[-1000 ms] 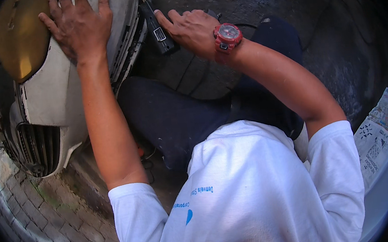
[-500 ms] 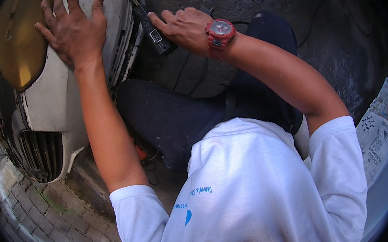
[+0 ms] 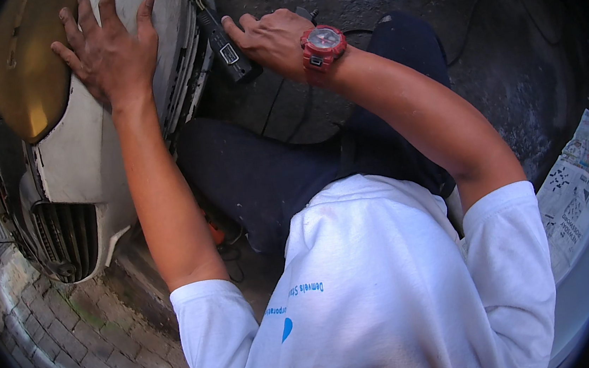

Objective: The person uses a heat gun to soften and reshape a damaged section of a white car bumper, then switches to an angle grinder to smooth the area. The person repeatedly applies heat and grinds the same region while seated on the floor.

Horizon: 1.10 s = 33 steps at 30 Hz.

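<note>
My left hand [image 3: 112, 59] lies flat with fingers spread on the pale, scuffed car bumper [image 3: 83, 158], beside the yellowish headlight [image 3: 29, 96]. In my right hand [image 3: 272, 43] is a black power tool [image 3: 227, 52] with a label on its barrel. Thin brass-coloured prongs at its tip are at the bumper's edge; whether they touch it I cannot tell. My fingers wrap round the tool's handle, which the hand mostly hides. A red watch [image 3: 324, 46] is on my right wrist.
My bent legs [image 3: 258, 170] in dark trousers are close to the bumper. An orange object [image 3: 215, 233] with a cable lies beside my left leg. Newspaper [image 3: 572, 196] covers something at the right. Grey paving bricks [image 3: 61, 341] are at lower left; a cable [image 3: 480, 13] crosses the dark floor.
Very little differs. The bumper sits slightly lower in view, and my right hand with the tool appears a little further left. Both hands keep their places on the bumper and tool.
</note>
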Motion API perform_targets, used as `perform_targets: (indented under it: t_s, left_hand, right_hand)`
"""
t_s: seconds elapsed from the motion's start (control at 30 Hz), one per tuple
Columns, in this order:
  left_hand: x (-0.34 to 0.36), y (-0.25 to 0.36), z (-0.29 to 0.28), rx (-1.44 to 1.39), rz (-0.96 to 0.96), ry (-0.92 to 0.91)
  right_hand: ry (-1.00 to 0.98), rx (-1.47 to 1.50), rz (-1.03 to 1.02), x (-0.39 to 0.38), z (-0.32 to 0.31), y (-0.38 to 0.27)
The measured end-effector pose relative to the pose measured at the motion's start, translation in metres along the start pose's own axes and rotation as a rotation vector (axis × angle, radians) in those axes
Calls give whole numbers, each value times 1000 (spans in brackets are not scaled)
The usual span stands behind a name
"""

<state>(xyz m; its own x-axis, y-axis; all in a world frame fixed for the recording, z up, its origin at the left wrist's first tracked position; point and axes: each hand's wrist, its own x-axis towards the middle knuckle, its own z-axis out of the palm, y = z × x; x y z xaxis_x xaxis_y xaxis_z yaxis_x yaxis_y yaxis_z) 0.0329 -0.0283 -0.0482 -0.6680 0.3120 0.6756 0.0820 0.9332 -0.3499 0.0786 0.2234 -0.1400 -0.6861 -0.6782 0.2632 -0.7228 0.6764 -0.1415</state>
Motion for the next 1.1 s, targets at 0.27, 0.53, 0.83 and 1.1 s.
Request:
perform_targets:
  t_s: [0.27,0.53,0.83,1.1]
  left_hand:
    - [1,-1,-1,48,-4,-35]
    - [0,-1,-2,36,-5,-36]
    - [1,0,-3,58,10,-28]
    - [2,-1,-2,77,7,-43]
  right_hand:
    - [-9,-93,-39,3,-4,10]
    - [-8,-40,-34,3,-8,13]
    - [5,-22,-57,8,-8,20]
    - [3,-30,-57,6,-5,19]
